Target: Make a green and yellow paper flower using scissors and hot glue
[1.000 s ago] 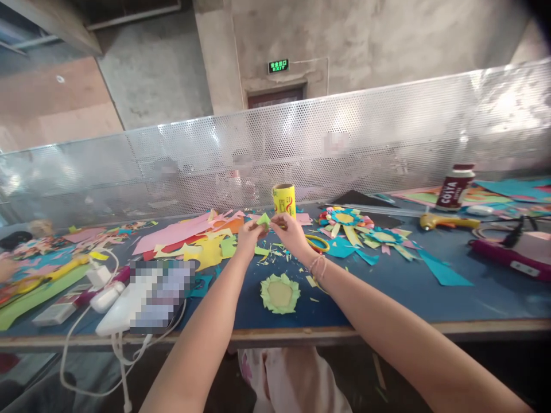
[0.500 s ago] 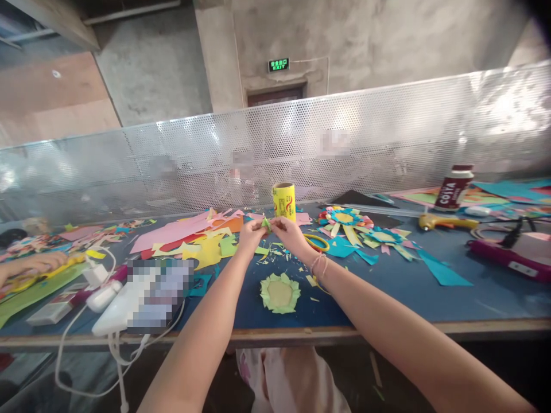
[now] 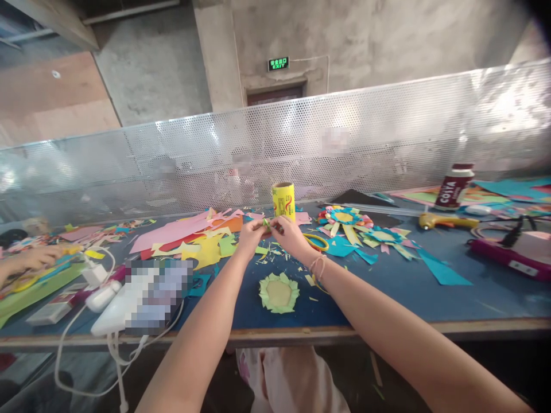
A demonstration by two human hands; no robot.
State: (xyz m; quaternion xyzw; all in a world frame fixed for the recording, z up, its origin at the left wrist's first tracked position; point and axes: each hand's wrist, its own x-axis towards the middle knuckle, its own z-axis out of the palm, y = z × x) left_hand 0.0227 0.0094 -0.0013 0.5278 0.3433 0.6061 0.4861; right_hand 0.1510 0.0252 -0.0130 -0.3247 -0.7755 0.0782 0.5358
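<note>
My left hand (image 3: 253, 234) and my right hand (image 3: 287, 230) meet above the table, fingertips pinched on a small piece of green paper (image 3: 267, 224). Most of that piece is hidden by my fingers. Just behind them stands a yellow printed tube (image 3: 283, 201). Nearer to me, a round paper flower (image 3: 279, 293) with a tan centre and light green petals lies flat on the blue table. A yellow-handled tool (image 3: 316, 242), perhaps scissors, lies partly behind my right wrist. Small paper scraps (image 3: 279, 252) are scattered below my hands.
Pink paper (image 3: 170, 232) and yellow paper (image 3: 202, 251) lie to the left, near a white device with cables (image 3: 114, 310). Colourful paper flowers (image 3: 344, 217), a glue gun (image 3: 447, 221), a bottle (image 3: 454, 188) and a purple power strip (image 3: 508, 259) are at right. Another person's hand (image 3: 32, 261) works far left.
The green piece has turned between my fingertips, so less of it shows; my hands stay in place. At far left, the other person's hand and yellow tool have shifted slightly.
</note>
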